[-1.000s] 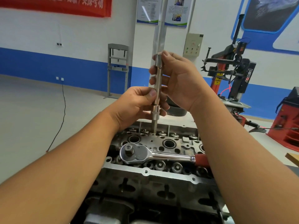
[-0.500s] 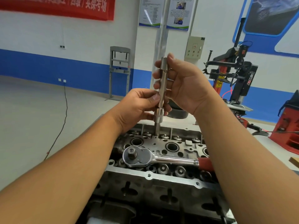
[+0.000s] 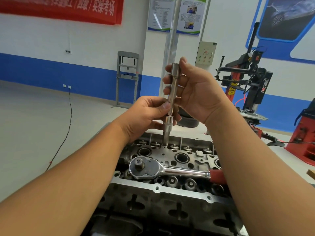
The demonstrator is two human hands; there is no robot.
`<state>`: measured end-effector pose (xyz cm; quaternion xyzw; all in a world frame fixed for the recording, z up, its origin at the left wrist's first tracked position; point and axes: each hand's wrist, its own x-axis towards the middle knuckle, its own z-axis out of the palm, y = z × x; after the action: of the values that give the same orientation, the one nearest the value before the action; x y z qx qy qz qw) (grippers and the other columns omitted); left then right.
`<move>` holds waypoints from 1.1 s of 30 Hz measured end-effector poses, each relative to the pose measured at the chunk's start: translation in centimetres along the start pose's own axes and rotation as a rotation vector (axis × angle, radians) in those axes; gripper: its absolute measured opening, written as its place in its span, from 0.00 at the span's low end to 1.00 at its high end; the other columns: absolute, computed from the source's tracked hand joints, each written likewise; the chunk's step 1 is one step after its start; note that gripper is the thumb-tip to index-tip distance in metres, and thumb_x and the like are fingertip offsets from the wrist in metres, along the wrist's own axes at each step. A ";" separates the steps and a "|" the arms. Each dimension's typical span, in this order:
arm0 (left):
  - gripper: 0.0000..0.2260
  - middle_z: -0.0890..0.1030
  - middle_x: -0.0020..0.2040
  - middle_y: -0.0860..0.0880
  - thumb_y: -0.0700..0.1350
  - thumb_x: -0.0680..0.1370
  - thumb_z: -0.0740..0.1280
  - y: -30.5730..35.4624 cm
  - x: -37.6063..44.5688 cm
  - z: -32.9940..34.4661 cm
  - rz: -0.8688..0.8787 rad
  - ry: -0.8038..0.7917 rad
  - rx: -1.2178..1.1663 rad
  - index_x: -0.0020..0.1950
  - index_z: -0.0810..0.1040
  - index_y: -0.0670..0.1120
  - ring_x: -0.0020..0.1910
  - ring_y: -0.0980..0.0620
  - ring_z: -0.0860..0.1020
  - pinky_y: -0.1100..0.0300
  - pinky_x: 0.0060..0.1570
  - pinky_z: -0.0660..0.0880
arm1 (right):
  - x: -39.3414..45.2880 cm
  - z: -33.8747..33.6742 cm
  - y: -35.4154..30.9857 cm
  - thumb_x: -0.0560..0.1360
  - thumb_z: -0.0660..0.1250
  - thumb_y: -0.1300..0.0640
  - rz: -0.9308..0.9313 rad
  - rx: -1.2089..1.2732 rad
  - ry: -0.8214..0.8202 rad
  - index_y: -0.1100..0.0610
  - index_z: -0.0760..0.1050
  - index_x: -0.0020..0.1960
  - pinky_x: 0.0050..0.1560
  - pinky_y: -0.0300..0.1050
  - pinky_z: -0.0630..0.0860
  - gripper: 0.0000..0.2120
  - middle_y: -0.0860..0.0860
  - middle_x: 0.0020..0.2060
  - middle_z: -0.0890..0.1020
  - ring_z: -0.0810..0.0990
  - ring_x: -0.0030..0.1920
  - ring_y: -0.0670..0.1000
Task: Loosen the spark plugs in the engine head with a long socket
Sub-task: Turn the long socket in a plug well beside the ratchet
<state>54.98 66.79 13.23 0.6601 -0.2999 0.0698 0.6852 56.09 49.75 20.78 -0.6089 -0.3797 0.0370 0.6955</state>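
While both hands grip long socket (image 3: 173,92) upright, R hand (image 3: 196,92) top, L hand (image 3: 146,114) pinching base (over engine head (image 3: 163,189)).

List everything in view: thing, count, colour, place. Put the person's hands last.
long socket: one, silver, held upright above the engine head
engine head: one, grey metal, centre bottom
ratchet wrench: one, chrome with a red handle, lying across the engine head
tyre changer: one, black and red, right background
press frame: one, grey, against the blue wall band
banner: one, red, top left wall
control box: one, beige, on the wall
left hand: grips the socket's lower end
right hand: grips its upper part
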 end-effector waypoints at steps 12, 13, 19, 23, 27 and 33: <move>0.11 0.87 0.52 0.40 0.50 0.82 0.67 0.2 0.0 0.0 -0.019 -0.047 -0.025 0.52 0.87 0.48 0.52 0.45 0.85 0.54 0.46 0.82 | 0.0 0.0 0.0 0.83 0.62 0.47 -0.011 0.021 -0.013 0.58 0.79 0.54 0.43 0.47 0.81 0.15 0.54 0.43 0.85 0.84 0.40 0.54; 0.09 0.87 0.51 0.41 0.49 0.81 0.67 0.0 0.0 0.0 -0.001 -0.030 -0.003 0.51 0.87 0.49 0.51 0.46 0.85 0.55 0.45 0.81 | -0.1 0.0 0.0 0.82 0.63 0.46 -0.004 0.017 -0.015 0.58 0.80 0.54 0.43 0.47 0.81 0.15 0.53 0.43 0.85 0.84 0.40 0.53; 0.14 0.87 0.50 0.43 0.54 0.75 0.75 -0.1 0.1 -0.2 0.019 0.077 0.109 0.55 0.85 0.48 0.51 0.46 0.85 0.40 0.51 0.80 | -0.1 -0.1 0.0 0.78 0.69 0.49 -0.049 -0.008 -0.017 0.57 0.74 0.50 0.40 0.48 0.81 0.11 0.53 0.40 0.84 0.83 0.38 0.54; 0.12 0.87 0.52 0.40 0.53 0.81 0.67 0.3 0.0 0.1 -0.037 -0.036 0.007 0.53 0.87 0.49 0.50 0.45 0.84 0.51 0.48 0.82 | 0.0 -0.1 0.1 0.83 0.64 0.48 -0.035 0.005 -0.023 0.59 0.78 0.53 0.42 0.48 0.81 0.14 0.54 0.43 0.85 0.84 0.40 0.55; 0.11 0.87 0.48 0.44 0.52 0.81 0.67 0.1 0.0 0.2 0.013 0.002 0.061 0.48 0.87 0.51 0.51 0.45 0.85 0.55 0.44 0.81 | 0.1 -0.1 0.1 0.83 0.62 0.45 -0.004 -0.002 -0.026 0.58 0.80 0.55 0.43 0.48 0.80 0.16 0.53 0.44 0.85 0.84 0.41 0.54; 0.08 0.88 0.49 0.44 0.53 0.76 0.74 -0.2 0.2 -0.2 0.035 0.104 0.135 0.50 0.87 0.51 0.50 0.45 0.85 0.35 0.55 0.77 | 0.0 -0.2 0.2 0.79 0.69 0.49 -0.046 -0.028 -0.019 0.57 0.76 0.50 0.41 0.50 0.81 0.10 0.54 0.42 0.85 0.84 0.39 0.55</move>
<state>55.37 66.88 13.15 0.6950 -0.2700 0.1360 0.6524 56.27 49.68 20.67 -0.6094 -0.4006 0.0216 0.6839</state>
